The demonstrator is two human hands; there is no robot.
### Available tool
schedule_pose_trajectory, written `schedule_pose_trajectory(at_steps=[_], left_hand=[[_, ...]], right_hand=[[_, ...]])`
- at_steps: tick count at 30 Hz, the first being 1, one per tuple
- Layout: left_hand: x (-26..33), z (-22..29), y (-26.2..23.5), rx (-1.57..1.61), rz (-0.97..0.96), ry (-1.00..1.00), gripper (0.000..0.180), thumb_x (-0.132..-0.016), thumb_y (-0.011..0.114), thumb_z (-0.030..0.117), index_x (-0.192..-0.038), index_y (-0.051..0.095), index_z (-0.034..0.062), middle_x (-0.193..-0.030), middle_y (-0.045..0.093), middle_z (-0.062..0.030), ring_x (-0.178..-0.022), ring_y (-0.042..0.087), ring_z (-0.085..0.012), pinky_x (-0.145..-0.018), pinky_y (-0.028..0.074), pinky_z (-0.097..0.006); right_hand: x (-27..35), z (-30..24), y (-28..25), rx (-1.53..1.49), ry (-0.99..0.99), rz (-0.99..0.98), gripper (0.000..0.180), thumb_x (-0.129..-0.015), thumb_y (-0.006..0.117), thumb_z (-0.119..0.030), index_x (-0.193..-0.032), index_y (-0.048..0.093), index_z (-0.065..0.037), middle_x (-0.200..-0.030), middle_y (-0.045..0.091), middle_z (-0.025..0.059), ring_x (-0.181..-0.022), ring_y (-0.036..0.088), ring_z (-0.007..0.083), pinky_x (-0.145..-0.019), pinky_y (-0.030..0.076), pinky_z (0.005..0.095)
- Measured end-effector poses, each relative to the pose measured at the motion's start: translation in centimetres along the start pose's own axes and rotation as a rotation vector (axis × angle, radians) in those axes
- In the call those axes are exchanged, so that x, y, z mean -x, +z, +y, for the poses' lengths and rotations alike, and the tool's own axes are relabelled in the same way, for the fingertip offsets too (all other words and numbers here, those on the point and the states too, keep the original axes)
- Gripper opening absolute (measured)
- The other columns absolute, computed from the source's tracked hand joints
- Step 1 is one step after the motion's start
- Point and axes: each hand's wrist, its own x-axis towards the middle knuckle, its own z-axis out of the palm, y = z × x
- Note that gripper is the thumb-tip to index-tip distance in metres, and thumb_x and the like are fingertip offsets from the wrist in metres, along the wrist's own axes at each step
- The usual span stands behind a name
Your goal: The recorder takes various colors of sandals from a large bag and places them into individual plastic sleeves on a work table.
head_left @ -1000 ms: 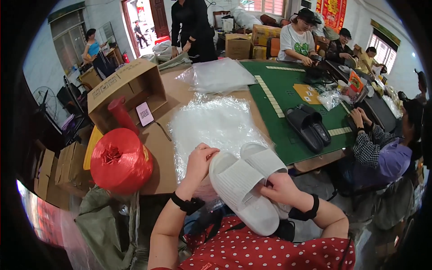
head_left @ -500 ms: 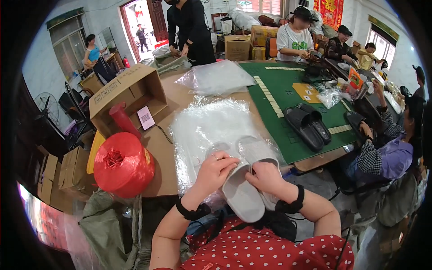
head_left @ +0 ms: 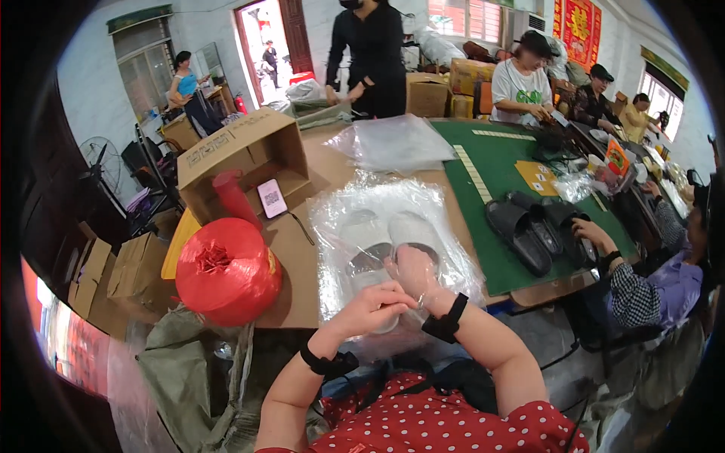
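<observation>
Two light grey slide sandals lie side by side on the table in front of me, the left slide sandal (head_left: 365, 235) and the right slide sandal (head_left: 414, 229). Clear film of a plastic bag (head_left: 343, 204) surrounds them and shines in the light. My right hand (head_left: 415, 273) is closed over the heel part of the right sandal, with film about the hand and wrist. Just below, my left hand (head_left: 370, 308) has its fingers pressed together near my right wrist, at the near edge of the film. What exactly those fingers pinch is partly hidden.
A red twine roll (head_left: 226, 272) stands left, with an open cardboard box (head_left: 245, 151) and a phone (head_left: 272, 198) behind it. Plastic sheets (head_left: 393, 142) lie farther back. Black slides (head_left: 521, 234) rest on the green mat (head_left: 483, 162); a co-worker's hand (head_left: 593, 232) touches one at right.
The sandal that both hands held tilted over the table edge now lies flat among the film. My hands have moved forward onto the film. The co-worker's black slide has come beside the other black ones.
</observation>
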Motion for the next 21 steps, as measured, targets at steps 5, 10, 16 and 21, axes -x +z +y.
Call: schedule_pose_trajectory(at_steps=[5, 10, 16, 21], left_hand=[[1.4, -0.9, -1.8, -0.077, 0.068, -0.025, 0.015, -0.09, 0.064, 0.006, -0.102, 0.072, 0.0027, -0.093, 0.066, -0.0073, -0.091, 0.061, -0.0225, -0.084, 0.048, -0.033], [2.4, -2.2, -1.7, -0.383, 0.21, -0.012, 0.013, -0.087, 0.066, 0.008, -0.098, 0.072, 0.0041, -0.087, 0.064, -0.0078, -0.089, 0.06, -0.0265, -0.085, 0.048, -0.035], [4.8, -1.6, -0.2, -0.802, 0.384, -0.005, 0.043, -0.079, 0.076, 0.023, -0.119, 0.064, 0.0112, -0.118, 0.057, -0.0129, -0.109, 0.053, -0.034, -0.096, 0.044, -0.044], [6.9, -3.5, 0.7, -0.815, 0.53, -0.247, 0.061, -0.079, 0.075, 0.022, -0.135, 0.052, 0.0108, -0.139, 0.041, -0.0213, -0.122, 0.045, -0.041, -0.104, 0.039, -0.048]], right_hand=[[-2.0, -0.6, 0.3, 0.065, 0.121, -0.014, 0.038, -0.087, 0.066, -0.034, -0.09, 0.062, 0.003, -0.084, 0.066, 0.0252, -0.083, 0.066, 0.0427, -0.075, 0.052, 0.0501], [-1.4, 1.6, 2.4, -0.019, -0.015, -0.035, 0.047, -0.08, 0.073, -0.03, -0.111, 0.056, 0.001, -0.098, 0.066, 0.0226, -0.095, 0.065, 0.0386, -0.077, 0.052, 0.0471], [5.5, 2.3, -1.4, 0.147, -0.426, -0.087, 0.077, -0.07, 0.08, -0.044, -0.132, 0.055, -0.007, -0.137, 0.052, 0.0202, -0.131, 0.042, 0.0479, -0.108, 0.034, 0.0537], [6.3, 4.8, -1.5, -0.052, -0.388, -0.138, 0.074, -0.072, 0.079, -0.045, -0.131, 0.058, -0.006, -0.142, 0.048, 0.0229, -0.136, 0.035, 0.0508, -0.113, 0.032, 0.0524]])
